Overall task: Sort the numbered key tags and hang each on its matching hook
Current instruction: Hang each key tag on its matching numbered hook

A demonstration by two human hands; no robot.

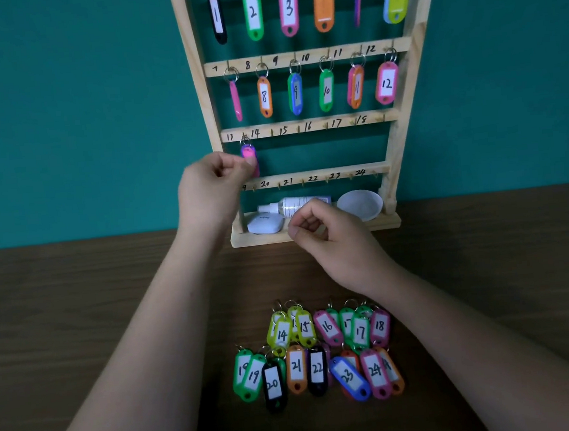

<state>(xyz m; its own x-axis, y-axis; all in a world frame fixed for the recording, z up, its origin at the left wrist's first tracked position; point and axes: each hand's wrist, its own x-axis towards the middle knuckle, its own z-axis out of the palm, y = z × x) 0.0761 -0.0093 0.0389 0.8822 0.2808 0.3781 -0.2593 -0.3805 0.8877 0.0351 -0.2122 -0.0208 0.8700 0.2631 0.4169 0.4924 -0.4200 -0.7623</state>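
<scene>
A wooden key rack (401, 112) stands against the teal wall, its numbered bars running from 7 to 24. Its upper two rows hold hanging tags such as tag 3 (288, 7) and tag 12 (386, 83). My left hand (215, 183) pinches a pink tag (248, 153) that hangs by its ring from the hook between 13 and 14. My right hand (330, 239) hovers lower, in front of the rack's base, fingers loosely curled with nothing in them. Several loose tags (317, 353), numbered 14 to 24, lie in two rows on the table near me.
On the rack's bottom shelf lie a small spray bottle (297, 203), a white case (265, 223) and a white bowl (359, 203). The hooks from 14 to 24 carry no tags. The table (111, 299) is dark wood.
</scene>
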